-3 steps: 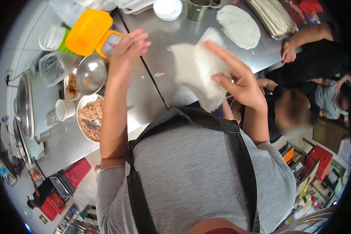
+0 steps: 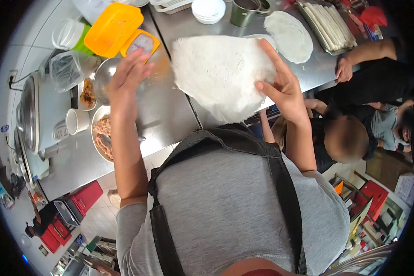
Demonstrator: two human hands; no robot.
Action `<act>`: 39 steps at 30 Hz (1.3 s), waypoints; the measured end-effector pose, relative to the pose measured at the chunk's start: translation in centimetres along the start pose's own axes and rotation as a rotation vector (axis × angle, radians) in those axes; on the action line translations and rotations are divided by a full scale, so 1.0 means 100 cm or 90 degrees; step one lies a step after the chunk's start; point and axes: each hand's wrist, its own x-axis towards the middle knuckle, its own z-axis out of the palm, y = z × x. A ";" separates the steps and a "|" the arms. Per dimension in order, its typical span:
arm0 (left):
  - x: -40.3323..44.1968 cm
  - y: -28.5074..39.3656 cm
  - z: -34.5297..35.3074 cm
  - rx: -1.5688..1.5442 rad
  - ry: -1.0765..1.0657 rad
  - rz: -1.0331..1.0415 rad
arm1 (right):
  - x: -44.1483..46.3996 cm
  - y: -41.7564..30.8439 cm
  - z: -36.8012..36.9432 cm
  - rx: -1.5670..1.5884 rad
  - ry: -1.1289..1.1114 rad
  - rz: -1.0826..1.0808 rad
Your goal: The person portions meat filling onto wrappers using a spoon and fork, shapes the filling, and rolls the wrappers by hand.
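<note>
A thin, white round dough sheet [image 2: 221,76] is spread out in the air over the steel table. My right hand [image 2: 285,94] grips its right edge between thumb and fingers. On the other side, my left hand [image 2: 129,83] holds nothing; its fingers are apart and a little blurred, short of the sheet's left edge. Behind that hand are a metal bowl [image 2: 104,83] and an orange scale [image 2: 145,42]. Beyond the sheet, another white dough round [image 2: 290,39] lies flat on the table.
A bowl of minced filling [image 2: 102,138] with a spoon sits at left, by a white cup [image 2: 77,121]. White bowls [image 2: 208,11], a metal pot [image 2: 242,13] and a tray of white rolls [image 2: 329,27] stand at the far side. A co-worker's hand [image 2: 344,69] rests at the table's right edge.
The dough sheet, folded and hanging from my right hand before, has opened out flat toward the left. My left hand has moved left and down, away from it.
</note>
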 end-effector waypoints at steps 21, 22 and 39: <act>-0.175 -0.014 -0.132 0.100 0.268 -0.014 | 0.046 0.151 -0.001 -0.787 -0.188 -0.249; -0.177 -0.012 -0.132 0.115 0.256 -0.012 | 0.054 0.171 -0.007 -0.799 -0.223 -0.248; -0.227 -0.067 -0.155 0.795 0.293 -0.248 | 0.022 0.122 0.207 -0.359 -0.350 -0.146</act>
